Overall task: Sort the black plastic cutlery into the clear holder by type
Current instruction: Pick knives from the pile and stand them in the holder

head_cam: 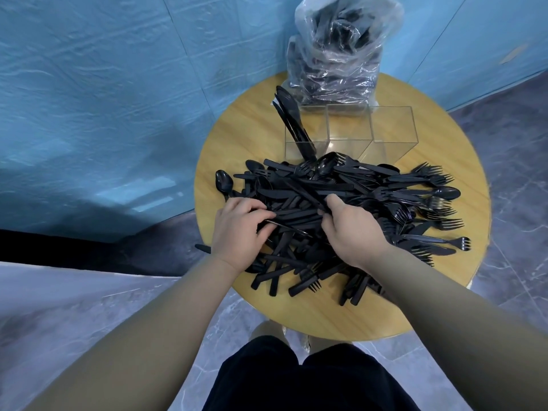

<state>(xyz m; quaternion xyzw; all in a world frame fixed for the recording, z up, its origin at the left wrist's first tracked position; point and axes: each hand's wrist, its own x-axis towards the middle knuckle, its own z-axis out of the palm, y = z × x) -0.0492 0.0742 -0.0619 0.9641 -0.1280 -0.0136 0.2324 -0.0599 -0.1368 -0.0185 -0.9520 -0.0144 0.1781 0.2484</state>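
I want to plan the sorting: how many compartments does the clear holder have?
3, side by side in the clear holder: the left one holds knives, the middle and right ones look empty.

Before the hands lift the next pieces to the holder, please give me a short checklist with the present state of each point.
1. Right hand grips long black pieces from the pile: ok.
2. Those pieces are all one type: cannot tell, their ends are hidden.
3. Left hand holds a piece: ok, fingers are curled round one, type unclear.
4. Clear holder stands upright behind the pile: ok.
5. Left compartment already has knives; the middle and right ones look free: ok.
6. Path to the holder: ok, though the plastic bag leans just behind it.
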